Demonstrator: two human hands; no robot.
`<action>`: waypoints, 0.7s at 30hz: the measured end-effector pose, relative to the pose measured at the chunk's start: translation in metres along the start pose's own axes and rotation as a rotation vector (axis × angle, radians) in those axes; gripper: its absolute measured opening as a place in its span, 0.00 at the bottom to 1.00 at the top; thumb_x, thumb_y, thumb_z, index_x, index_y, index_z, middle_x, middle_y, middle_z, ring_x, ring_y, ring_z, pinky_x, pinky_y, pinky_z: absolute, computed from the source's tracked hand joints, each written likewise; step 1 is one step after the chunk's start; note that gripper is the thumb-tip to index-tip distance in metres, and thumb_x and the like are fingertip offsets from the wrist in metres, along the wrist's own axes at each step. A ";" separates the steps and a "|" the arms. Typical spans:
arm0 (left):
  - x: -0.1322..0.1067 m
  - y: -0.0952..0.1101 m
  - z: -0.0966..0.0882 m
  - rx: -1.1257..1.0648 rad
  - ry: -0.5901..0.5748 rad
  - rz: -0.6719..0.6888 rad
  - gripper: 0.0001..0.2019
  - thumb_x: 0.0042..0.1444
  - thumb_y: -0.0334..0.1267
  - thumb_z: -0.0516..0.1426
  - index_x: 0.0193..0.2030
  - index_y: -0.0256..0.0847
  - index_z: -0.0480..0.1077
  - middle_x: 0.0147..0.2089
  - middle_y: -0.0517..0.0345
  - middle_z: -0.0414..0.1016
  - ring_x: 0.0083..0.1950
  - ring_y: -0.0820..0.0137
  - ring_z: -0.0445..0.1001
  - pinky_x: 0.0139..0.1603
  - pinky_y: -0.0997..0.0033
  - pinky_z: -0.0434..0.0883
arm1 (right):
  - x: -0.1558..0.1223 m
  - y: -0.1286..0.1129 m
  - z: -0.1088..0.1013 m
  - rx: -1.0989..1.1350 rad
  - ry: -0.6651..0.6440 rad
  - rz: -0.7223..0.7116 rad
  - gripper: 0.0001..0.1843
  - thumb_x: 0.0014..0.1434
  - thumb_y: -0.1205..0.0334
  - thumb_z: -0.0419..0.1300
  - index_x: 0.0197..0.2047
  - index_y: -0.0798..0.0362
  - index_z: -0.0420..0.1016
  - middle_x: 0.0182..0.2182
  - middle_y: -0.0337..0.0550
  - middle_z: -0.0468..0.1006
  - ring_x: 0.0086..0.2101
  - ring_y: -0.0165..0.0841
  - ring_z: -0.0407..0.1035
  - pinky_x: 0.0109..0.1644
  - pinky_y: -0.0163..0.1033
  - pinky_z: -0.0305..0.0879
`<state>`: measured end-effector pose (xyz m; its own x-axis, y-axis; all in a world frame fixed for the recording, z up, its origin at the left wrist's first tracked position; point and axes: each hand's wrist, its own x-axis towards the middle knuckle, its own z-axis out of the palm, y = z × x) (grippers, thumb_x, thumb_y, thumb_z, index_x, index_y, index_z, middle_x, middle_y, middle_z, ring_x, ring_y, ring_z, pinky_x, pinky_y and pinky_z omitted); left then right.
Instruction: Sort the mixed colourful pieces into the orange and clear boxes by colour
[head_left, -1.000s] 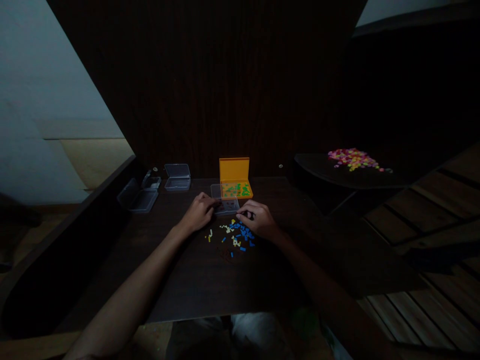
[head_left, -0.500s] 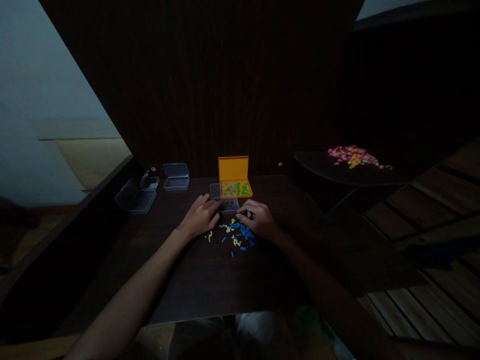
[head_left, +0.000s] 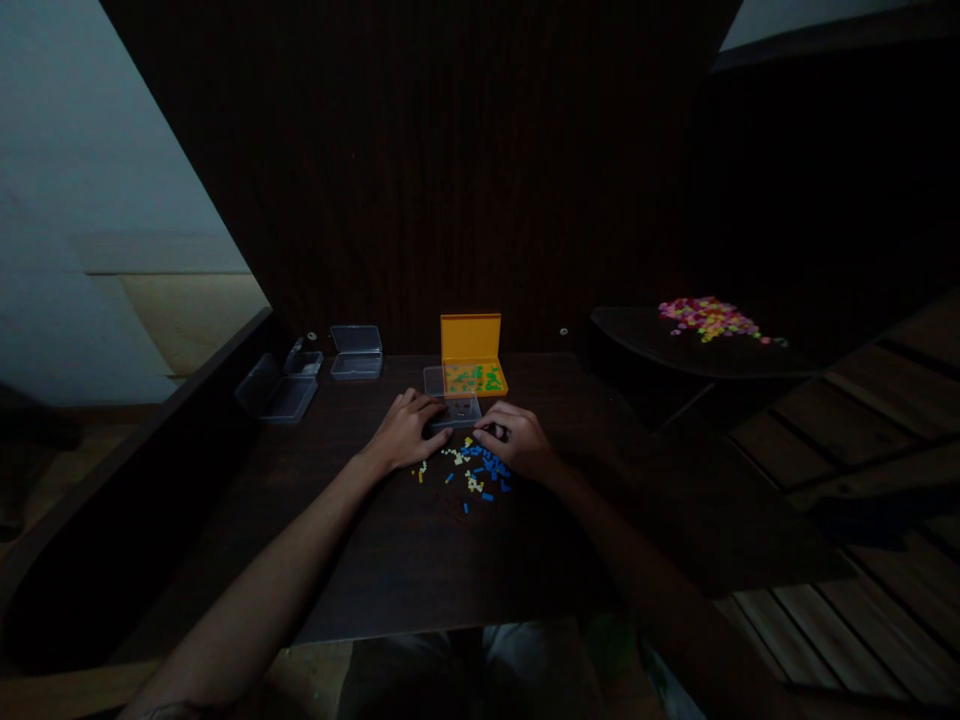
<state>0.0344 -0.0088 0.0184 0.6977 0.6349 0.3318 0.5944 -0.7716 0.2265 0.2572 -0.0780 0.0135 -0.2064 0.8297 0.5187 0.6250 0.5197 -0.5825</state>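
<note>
A small clear plastic box [head_left: 466, 413] stands open on the dark table, with a few small dark pieces inside. My left hand [head_left: 407, 430] holds its left side, thumb along the front and fingers over the edge. At the box's right front corner, my right hand [head_left: 517, 438] is closed in a pinch; what sits between the fingertips is too small and dark to make out. Just in front of the box lie loose blue bricks [head_left: 488, 466], pale yellow pieces [head_left: 474, 484] and dark brown pieces [head_left: 454, 508], some blue ones partly under my right hand.
Behind the clear box, an open orange case [head_left: 471, 338] contains green pieces [head_left: 480, 379]. Several open clear boxes, including one at the back [head_left: 356, 353] and one farther left [head_left: 289, 398], stand to the left. A heap of pink and yellow pieces [head_left: 712, 318] covers part of a shelf at right.
The view has shifted slightly. My left thumb has moved a little right along the front of the clear box. My right hand stays pinched at the box's corner.
</note>
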 end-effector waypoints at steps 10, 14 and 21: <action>-0.001 -0.005 0.006 0.016 0.016 0.022 0.21 0.63 0.48 0.52 0.55 0.35 0.70 0.52 0.45 0.74 0.52 0.56 0.66 0.56 0.52 0.66 | -0.001 0.002 0.004 -0.012 -0.007 -0.028 0.02 0.56 0.68 0.64 0.33 0.54 0.79 0.27 0.38 0.72 0.26 0.28 0.64 0.31 0.34 0.61; -0.001 -0.005 0.005 0.027 0.034 0.023 0.22 0.62 0.48 0.53 0.55 0.34 0.70 0.51 0.44 0.72 0.51 0.56 0.66 0.56 0.53 0.67 | -0.001 0.002 0.005 -0.015 0.000 -0.034 0.02 0.56 0.69 0.64 0.33 0.54 0.79 0.27 0.39 0.72 0.25 0.28 0.63 0.31 0.34 0.61; -0.002 -0.005 0.005 0.034 0.071 0.012 0.25 0.61 0.51 0.53 0.59 0.37 0.68 0.51 0.46 0.67 0.50 0.57 0.65 0.54 0.53 0.68 | -0.001 0.004 0.006 -0.025 0.014 -0.049 0.02 0.56 0.69 0.64 0.32 0.54 0.78 0.26 0.38 0.71 0.26 0.28 0.64 0.31 0.34 0.61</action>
<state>0.0322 -0.0058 0.0125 0.6754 0.6205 0.3984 0.6005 -0.7764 0.1912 0.2557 -0.0751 0.0073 -0.2268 0.8003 0.5551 0.6333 0.5542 -0.5402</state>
